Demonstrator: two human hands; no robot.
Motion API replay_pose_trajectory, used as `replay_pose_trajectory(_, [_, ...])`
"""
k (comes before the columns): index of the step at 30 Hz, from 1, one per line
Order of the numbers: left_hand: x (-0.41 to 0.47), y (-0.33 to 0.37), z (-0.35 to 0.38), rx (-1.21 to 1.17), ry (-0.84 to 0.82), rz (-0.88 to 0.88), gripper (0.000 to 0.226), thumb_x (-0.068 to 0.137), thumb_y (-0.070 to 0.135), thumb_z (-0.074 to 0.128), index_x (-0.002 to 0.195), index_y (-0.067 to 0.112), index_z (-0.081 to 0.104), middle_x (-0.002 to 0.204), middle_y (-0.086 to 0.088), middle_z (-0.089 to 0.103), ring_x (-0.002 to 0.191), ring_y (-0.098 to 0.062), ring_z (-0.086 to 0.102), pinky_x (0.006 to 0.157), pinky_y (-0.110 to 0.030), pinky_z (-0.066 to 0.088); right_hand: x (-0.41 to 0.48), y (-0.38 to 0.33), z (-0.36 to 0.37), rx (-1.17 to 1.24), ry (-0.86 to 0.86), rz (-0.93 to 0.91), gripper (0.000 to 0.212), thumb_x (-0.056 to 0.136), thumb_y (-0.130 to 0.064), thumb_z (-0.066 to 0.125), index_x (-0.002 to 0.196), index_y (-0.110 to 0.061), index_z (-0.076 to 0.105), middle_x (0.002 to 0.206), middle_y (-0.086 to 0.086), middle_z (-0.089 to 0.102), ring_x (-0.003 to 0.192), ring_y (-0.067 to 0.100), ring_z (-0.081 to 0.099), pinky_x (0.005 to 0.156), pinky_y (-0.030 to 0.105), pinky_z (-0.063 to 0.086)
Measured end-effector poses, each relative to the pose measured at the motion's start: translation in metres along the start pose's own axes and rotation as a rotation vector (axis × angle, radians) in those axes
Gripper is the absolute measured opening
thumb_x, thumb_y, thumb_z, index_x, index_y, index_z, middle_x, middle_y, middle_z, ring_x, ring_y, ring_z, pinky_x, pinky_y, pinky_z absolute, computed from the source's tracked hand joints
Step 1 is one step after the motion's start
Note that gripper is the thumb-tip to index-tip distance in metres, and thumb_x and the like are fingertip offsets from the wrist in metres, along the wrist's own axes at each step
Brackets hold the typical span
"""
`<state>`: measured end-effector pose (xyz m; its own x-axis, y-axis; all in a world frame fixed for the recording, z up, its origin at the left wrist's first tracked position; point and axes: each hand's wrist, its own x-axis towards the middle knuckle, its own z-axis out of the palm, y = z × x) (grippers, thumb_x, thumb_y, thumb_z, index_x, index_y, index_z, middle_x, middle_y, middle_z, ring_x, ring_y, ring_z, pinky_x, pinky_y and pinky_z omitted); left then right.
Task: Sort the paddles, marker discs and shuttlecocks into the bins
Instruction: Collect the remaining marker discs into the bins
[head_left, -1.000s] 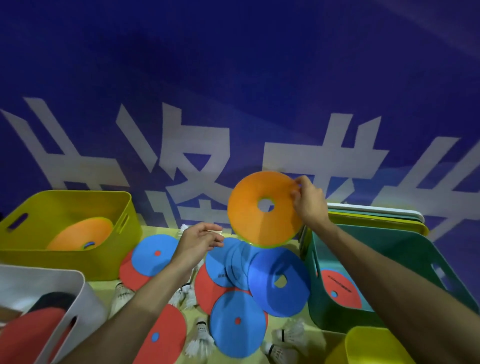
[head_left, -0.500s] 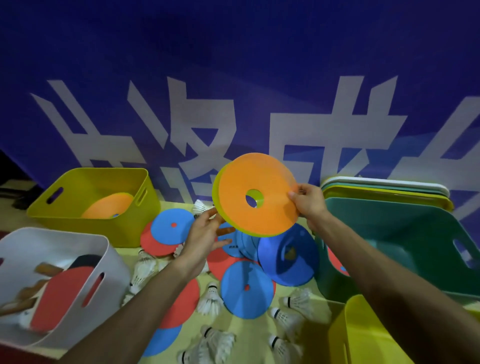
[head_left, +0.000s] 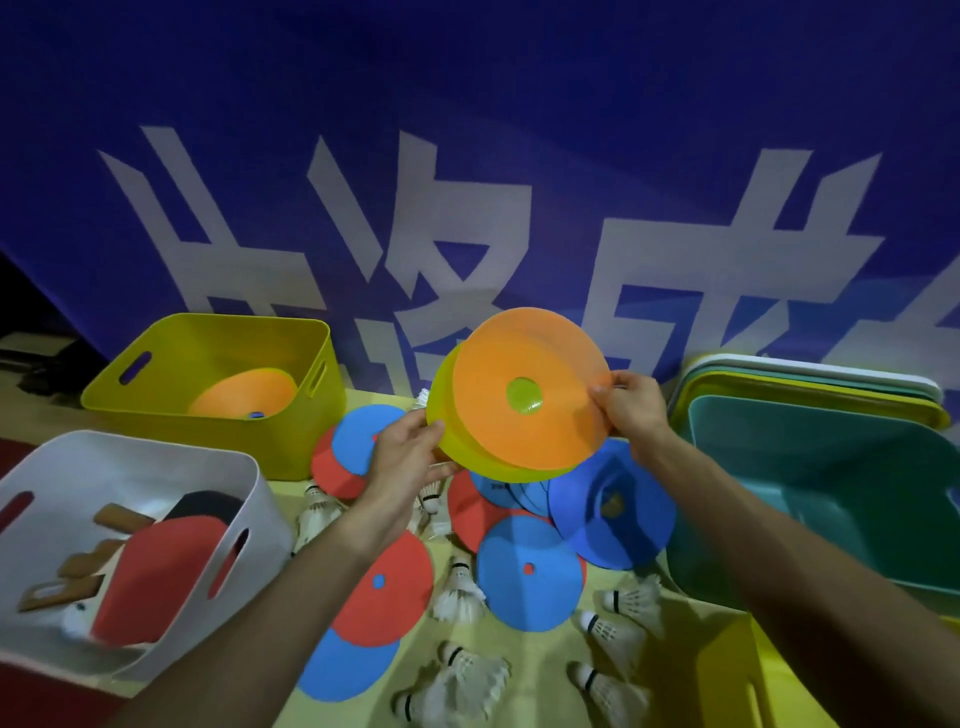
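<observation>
Above the table I hold two marker discs face to face. My right hand (head_left: 626, 410) grips the right edge of the orange disc (head_left: 540, 358). My left hand (head_left: 405, 457) pinches the left edge of the yellow disc (head_left: 447, 415) behind it. Under them lie several blue discs (head_left: 527, 577) and red discs (head_left: 384, 587) in a loose pile, with white shuttlecocks (head_left: 460, 592) scattered around. The yellow bin (head_left: 171, 343) at the back left holds an orange disc (head_left: 244, 392). The white bin (head_left: 156, 460) at the front left holds paddles (head_left: 156, 571).
A teal bin (head_left: 831, 467) stands at the right, with stacked lids or trays (head_left: 810, 382) behind it. Another yellow bin (head_left: 779, 675) shows at the bottom right corner. A blue banner with white lettering (head_left: 467, 208) closes off the back of the table.
My left hand rose and took hold of the left edge of the raised discs. The yellow disc has slid out to the left from behind the orange one. The view has tilted down and closer.
</observation>
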<state>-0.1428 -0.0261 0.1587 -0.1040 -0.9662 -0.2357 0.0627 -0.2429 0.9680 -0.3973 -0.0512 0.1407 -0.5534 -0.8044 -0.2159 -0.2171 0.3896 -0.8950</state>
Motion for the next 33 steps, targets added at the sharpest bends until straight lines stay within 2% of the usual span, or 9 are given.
replay_pose_trajectory(3, [0.018,0.004,-0.032,0.008,0.041,-0.008,0.017,0.098,0.010,0.049,0.106,0.008,0.064,0.095,-0.007,0.071,0.080,-0.017,0.071,0.062,-0.025,0.058,-0.008,-0.012,0.018,0.005,0.040,0.020,0.010,0.086,-0.017,0.061,0.092,-0.012,0.068,0.087,0.010,0.068,0.080,0.026,0.065,0.074,0.043,0.058])
replay_pose_trajectory(7, [0.041,0.020,-0.086,-0.025,0.064,-0.002,0.016,0.098,0.010,0.048,0.105,0.007,0.062,0.100,-0.008,0.069,0.089,-0.021,0.068,0.072,-0.029,0.060,-0.019,-0.035,0.058,0.172,0.010,0.070,0.011,0.090,-0.010,0.058,0.096,-0.008,0.066,0.081,0.012,0.064,0.067,0.022,0.059,0.063,0.036,0.054])
replay_pose_trajectory(10, [0.062,0.031,-0.134,-0.044,0.111,0.011,0.016,0.099,0.008,0.046,0.100,0.006,0.062,0.097,-0.011,0.067,0.081,-0.021,0.065,0.060,-0.024,0.059,-0.026,-0.054,0.097,0.268,-0.025,0.106,0.013,0.093,-0.009,0.055,0.101,-0.004,0.064,0.076,0.013,0.059,0.059,0.022,0.054,0.053,0.030,0.049])
replay_pose_trajectory(13, [0.086,0.038,-0.189,-0.046,0.213,-0.008,0.015,0.098,0.009,0.048,0.103,0.008,0.063,0.099,-0.010,0.066,0.084,-0.021,0.065,0.051,-0.020,0.055,-0.033,-0.072,0.143,0.329,-0.064,0.127,0.015,0.096,-0.006,0.048,0.094,0.001,0.060,0.079,0.015,0.047,0.058,0.024,0.043,0.055,0.034,0.046])
replay_pose_trajectory(16, [0.103,0.048,-0.242,-0.041,0.256,-0.017,0.030,0.098,0.011,0.049,0.126,0.001,0.052,0.115,-0.013,0.062,0.098,-0.028,0.063,0.057,-0.022,0.057,-0.045,-0.094,0.189,0.441,-0.134,0.170,0.021,0.098,-0.002,0.039,0.108,0.006,0.056,0.080,0.014,0.047,0.065,0.015,0.047,0.054,0.033,0.052])
replay_pose_trajectory(19, [0.111,0.055,-0.287,0.004,0.248,-0.026,0.027,0.099,0.010,0.047,0.125,0.006,0.050,0.115,-0.011,0.060,0.098,-0.025,0.061,0.065,-0.025,0.056,-0.061,-0.116,0.230,0.544,-0.251,0.211,0.023,0.099,0.001,0.031,0.089,0.001,0.052,0.072,0.011,0.046,0.051,0.010,0.054,0.043,0.024,0.052])
replay_pose_trajectory(23, [0.135,0.051,-0.331,0.075,0.267,-0.073,0.040,0.098,0.010,0.049,0.136,-0.001,0.042,0.123,-0.014,0.058,0.100,-0.025,0.060,0.082,-0.036,0.051,-0.069,-0.130,0.271,0.492,-0.264,0.214,0.026,0.095,0.001,0.037,0.114,0.012,0.051,0.087,0.017,0.052,0.068,0.027,0.051,0.054,0.029,0.058])
replay_pose_trajectory(28, [0.168,0.040,-0.362,0.118,0.308,-0.121,0.046,0.097,0.012,0.051,0.140,0.000,0.038,0.131,-0.019,0.054,0.108,-0.032,0.060,0.082,-0.038,0.052,-0.070,-0.136,0.293,0.497,-0.250,0.216,0.028,0.097,0.000,0.038,0.122,0.004,0.051,0.094,0.023,0.060,0.082,0.034,0.057,0.081,0.038,0.055])
replay_pose_trajectory(33, [0.197,0.029,-0.376,0.187,0.320,-0.174,0.046,0.095,0.011,0.054,0.139,0.004,0.041,0.133,-0.019,0.053,0.110,-0.035,0.060,0.087,-0.044,0.054,-0.075,-0.139,0.299,0.526,-0.243,0.194,0.024,0.097,0.001,0.041,0.117,-0.001,0.055,0.095,0.020,0.067,0.078,0.027,0.070,0.070,0.032,0.061])
